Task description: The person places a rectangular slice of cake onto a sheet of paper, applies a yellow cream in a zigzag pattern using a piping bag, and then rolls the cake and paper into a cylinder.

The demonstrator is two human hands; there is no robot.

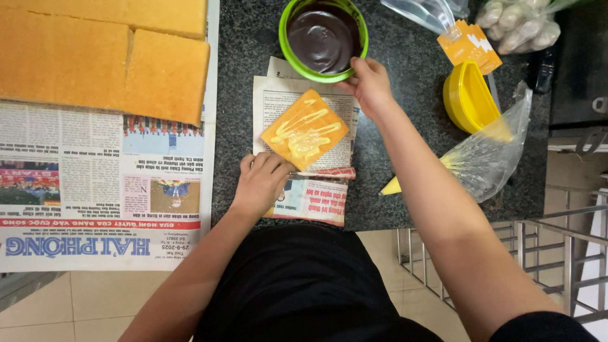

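Green-rimmed bowl (pixel 323 39) of dark chocolate under the right hand (pixel 369 82), a drizzled cake square (pixel 304 129) by the left hand (pixel 263 180).

On the speckled dark worktop (pixel 405 76), the right hand pinches the bowl's near rim; the left hand rests with fingers curled at the square's near corner, whether gripping anything I cannot tell. The square lies on folded newspaper (pixel 310 190). A piping bag (pixel 481 158) with yellow cream lies right of the right forearm, beside a yellow tub (pixel 467 96). Uncut sponge slabs (pixel 101 54) sit on a newspaper sheet (pixel 101 183) to the left.
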